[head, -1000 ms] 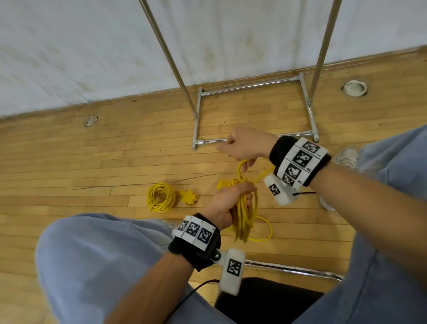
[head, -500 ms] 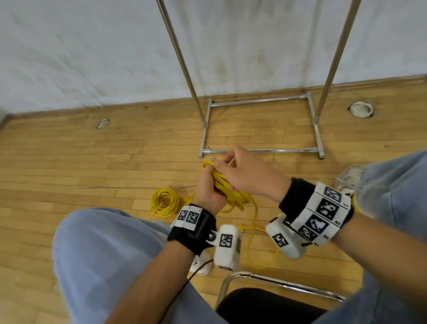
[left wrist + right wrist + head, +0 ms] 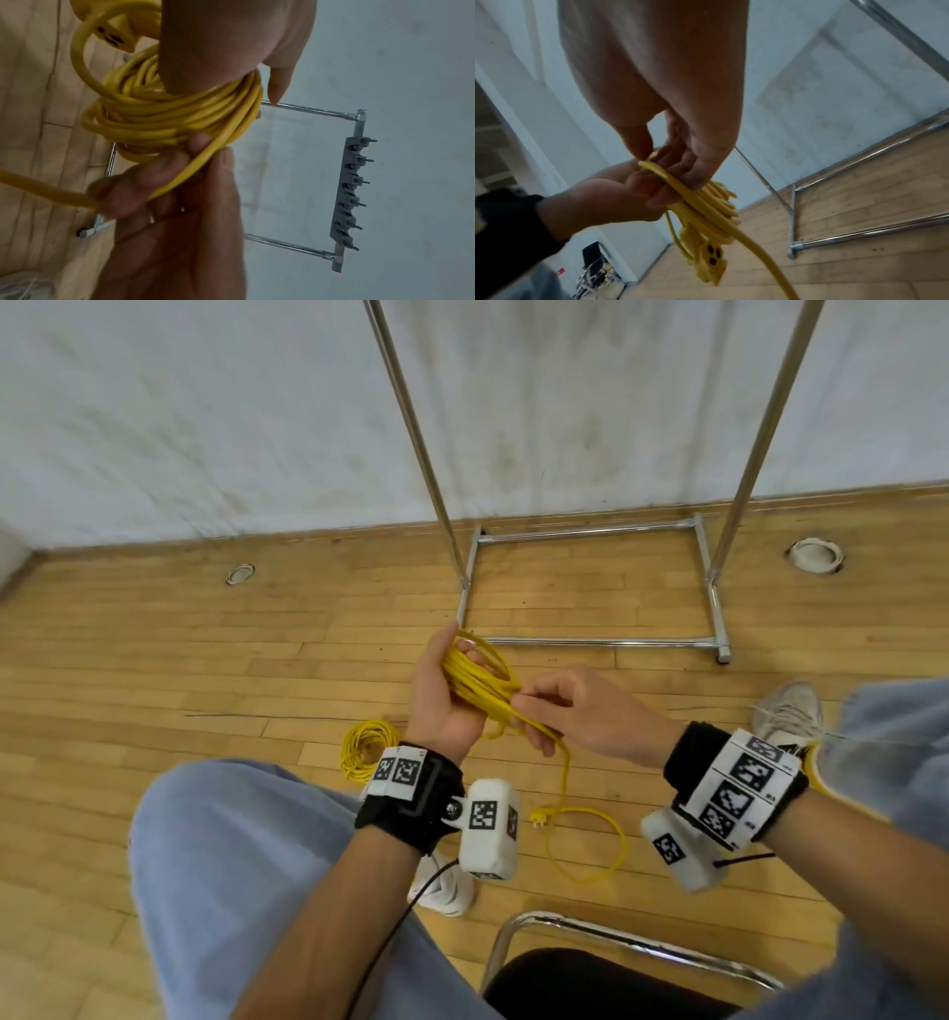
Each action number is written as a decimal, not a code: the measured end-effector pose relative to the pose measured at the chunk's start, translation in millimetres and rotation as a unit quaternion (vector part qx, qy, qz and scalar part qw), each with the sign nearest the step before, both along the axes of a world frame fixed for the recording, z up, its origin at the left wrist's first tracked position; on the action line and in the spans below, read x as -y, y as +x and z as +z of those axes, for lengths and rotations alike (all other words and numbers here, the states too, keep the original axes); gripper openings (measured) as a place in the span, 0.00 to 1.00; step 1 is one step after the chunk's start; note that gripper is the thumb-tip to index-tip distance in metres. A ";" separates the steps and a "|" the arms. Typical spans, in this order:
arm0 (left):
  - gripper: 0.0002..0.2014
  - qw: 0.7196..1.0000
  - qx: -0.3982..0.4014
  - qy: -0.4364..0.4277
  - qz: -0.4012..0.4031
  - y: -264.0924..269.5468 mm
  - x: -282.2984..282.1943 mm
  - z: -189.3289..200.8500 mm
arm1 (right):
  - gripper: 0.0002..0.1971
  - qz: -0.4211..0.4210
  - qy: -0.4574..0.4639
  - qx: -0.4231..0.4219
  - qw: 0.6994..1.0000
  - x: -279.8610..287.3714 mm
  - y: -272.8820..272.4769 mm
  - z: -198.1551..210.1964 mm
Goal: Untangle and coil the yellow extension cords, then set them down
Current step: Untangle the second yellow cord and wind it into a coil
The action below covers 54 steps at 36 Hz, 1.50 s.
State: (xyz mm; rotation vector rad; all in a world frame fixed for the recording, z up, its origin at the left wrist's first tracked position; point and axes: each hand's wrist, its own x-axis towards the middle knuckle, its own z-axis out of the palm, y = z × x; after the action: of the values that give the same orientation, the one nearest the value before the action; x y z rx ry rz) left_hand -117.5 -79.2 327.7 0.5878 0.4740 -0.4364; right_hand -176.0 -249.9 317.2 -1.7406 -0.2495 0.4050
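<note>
A yellow cord coil (image 3: 477, 680) is wound round my left hand (image 3: 441, 690), which grips it with the palm turned right. My right hand (image 3: 554, 711) sits just right of the coil and pinches the free strand between thumb and fingers. From there the strand drops to a loose loop (image 3: 585, 845) on the floor, ending in a plug (image 3: 539, 816). The cord's socket end (image 3: 711, 255) dangles under the coil (image 3: 713, 205). A second yellow coil (image 3: 364, 747) lies on the floor behind my left wrist.
A chrome rack base (image 3: 595, 640) with two uprights stands by the wall ahead. A chair's metal frame (image 3: 616, 937) is below my hands. My jeans-clad knees flank the hands, with a white shoe (image 3: 447, 891) and another shoe (image 3: 785, 711) on the wooden floor.
My left hand has turned the coil up and away from my knee. My right hand came off the top of the coil and drew the free strand out to the right.
</note>
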 end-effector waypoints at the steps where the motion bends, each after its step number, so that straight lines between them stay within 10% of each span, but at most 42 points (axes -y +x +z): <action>1: 0.11 1.000 0.002 0.003 -0.001 0.5 0.0 2.5 | 0.19 0.012 0.002 -0.006 1.000 3.3 1.3 -3.8; 14: 0.15 0.983 0.071 -0.086 -0.142 12.1 -39.3 35.4 | 0.35 -0.103 -0.136 -0.191 0.967 60.7 12.9 -113.6; 21: 0.25 0.936 0.083 0.067 -0.335 -0.5 -37.0 35.0 | 0.31 -0.121 -0.166 -0.223 0.953 62.4 33.0 -110.0; 30: 0.14 0.842 0.062 0.266 -0.466 -36.4 1.3 9.8 | 0.23 -0.138 -0.179 -0.208 0.952 50.0 65.7 -69.7; 45: 0.12 0.867 0.025 0.457 -0.195 -54.2 52.1 -41.4 | 0.24 -0.052 -0.387 0.004 0.921 -1.7 50.6 30.2; 54: 0.18 0.958 -0.048 0.272 -0.071 -35.3 36.5 -42.0 | 0.20 -0.086 -0.285 0.013 0.955 -9.2 19.4 54.6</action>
State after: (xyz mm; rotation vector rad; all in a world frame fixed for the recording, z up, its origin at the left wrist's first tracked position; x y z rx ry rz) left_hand -152.8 -115.7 285.6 1.1422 0.6538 -0.4738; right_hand -156.6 -240.7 371.8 -2.3148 0.0089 0.3449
